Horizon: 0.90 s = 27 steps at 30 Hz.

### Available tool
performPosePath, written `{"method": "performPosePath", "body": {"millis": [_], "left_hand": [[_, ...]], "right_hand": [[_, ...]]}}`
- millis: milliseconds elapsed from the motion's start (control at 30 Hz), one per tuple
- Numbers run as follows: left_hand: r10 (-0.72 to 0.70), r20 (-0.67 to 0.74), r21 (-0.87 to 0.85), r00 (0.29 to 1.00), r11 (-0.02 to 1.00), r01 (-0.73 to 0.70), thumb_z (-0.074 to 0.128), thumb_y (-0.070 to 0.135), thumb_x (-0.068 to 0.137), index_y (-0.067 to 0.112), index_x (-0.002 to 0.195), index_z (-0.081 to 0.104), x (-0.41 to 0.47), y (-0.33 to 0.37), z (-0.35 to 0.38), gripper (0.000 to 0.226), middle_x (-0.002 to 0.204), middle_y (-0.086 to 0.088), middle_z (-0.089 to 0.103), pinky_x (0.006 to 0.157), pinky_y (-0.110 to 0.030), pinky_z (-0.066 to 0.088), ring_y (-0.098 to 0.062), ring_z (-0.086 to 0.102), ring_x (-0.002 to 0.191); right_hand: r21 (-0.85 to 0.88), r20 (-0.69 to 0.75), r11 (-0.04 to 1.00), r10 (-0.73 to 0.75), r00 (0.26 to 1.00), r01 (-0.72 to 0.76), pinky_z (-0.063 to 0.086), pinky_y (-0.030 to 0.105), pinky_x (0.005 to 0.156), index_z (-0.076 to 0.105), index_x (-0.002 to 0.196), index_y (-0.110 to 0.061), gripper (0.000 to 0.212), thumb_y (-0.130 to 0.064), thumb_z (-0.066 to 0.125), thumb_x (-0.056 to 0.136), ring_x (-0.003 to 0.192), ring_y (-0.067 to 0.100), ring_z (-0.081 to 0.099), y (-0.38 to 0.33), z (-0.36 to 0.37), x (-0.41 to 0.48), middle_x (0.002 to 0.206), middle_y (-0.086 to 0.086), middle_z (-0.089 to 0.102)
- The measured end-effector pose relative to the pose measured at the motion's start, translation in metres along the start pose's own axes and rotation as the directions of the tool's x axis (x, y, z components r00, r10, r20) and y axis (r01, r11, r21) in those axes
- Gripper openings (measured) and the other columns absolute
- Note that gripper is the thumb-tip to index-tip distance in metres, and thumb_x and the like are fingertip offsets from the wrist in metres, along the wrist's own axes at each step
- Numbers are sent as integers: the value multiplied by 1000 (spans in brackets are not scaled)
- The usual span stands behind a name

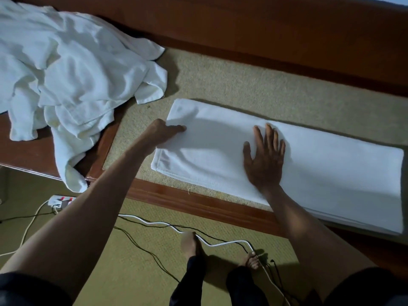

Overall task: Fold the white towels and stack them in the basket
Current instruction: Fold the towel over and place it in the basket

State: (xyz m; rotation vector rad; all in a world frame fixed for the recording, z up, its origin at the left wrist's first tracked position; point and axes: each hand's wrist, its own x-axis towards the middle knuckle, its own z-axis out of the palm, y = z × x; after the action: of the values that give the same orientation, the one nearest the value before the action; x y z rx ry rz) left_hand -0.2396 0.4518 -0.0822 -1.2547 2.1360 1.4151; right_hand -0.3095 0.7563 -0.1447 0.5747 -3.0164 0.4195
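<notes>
The towel (pixel 320 168) lies on the carpet (pixel 231 85), folded into one long strip. I think it needs more folds, and no basket shows. Its long way runs from far left to near right. The right hand (pixel 265 160) lies flat on its middle, fingers spread. The left hand (pixel 163 132) pinches its left end. Left of the towel sits a pile (pixel 66 69) of loose towels, not yet folded.
</notes>
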Motion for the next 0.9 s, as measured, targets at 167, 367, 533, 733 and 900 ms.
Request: {"method": "performPosePath", "body": {"millis": [167, 367, 533, 733, 900], "left_hand": [[16, 119, -119, 993, 993, -1, 83, 27, 84, -2, 115, 68, -26, 12, -7, 44, 104, -14, 73, 81, -40, 61, -30, 72, 93], [23, 81, -162, 996, 987, -9, 87, 36, 80, 1, 114, 68, -83, 52, -11, 52, 107, -12, 74, 83, -39, 60, -26, 71, 100], [95, 273, -241, 957, 970, -27, 80, 20, 87, 6, 127, 65, -143, 109, 23, 46, 116, -11, 76, 88, -39, 60, -30, 71, 111], [332, 210, -27, 920, 942, -334, 90, 34, 78, 20, 133, 39, -196, 190, 129, 76, 115, -5, 61, 60, -28, 60, -22, 70, 94], [383, 225, -21, 896, 921, -388, 90, 36, 75, 21, 125, 47, -213, 227, 247, 67, 100, -8, 68, 54, -29, 50, -18, 64, 72]], "right_hand": [[-27, 79, 999, -25, 997, 27, 12, 54, 124, 27, 159, -24, 60, -52, 30, 106, 154, 30, 15, 2, -5, 3, 167, 10, 18], [75, 380, 985, -170, 909, 153, 8, 51, 124, 22, 161, -24, 76, -64, 8, 99, 156, 31, 9, 29, -43, 10, 170, 10, 6], [30, 514, 987, -153, 844, 160, 11, 52, 124, 25, 160, -27, 58, -52, 25, 107, 157, 25, 7, 114, -102, -10, 170, 4, 6], [71, 526, 988, 81, 847, -139, 19, 43, 125, 31, 158, -20, 58, -48, 32, 107, 154, 27, 20, 251, -163, -27, 168, 10, 19], [409, 475, 769, 279, 835, -490, 50, 40, 98, 58, 138, -15, 59, -57, 42, 100, 121, 28, 61, 309, -196, -43, 135, 11, 63]]}}
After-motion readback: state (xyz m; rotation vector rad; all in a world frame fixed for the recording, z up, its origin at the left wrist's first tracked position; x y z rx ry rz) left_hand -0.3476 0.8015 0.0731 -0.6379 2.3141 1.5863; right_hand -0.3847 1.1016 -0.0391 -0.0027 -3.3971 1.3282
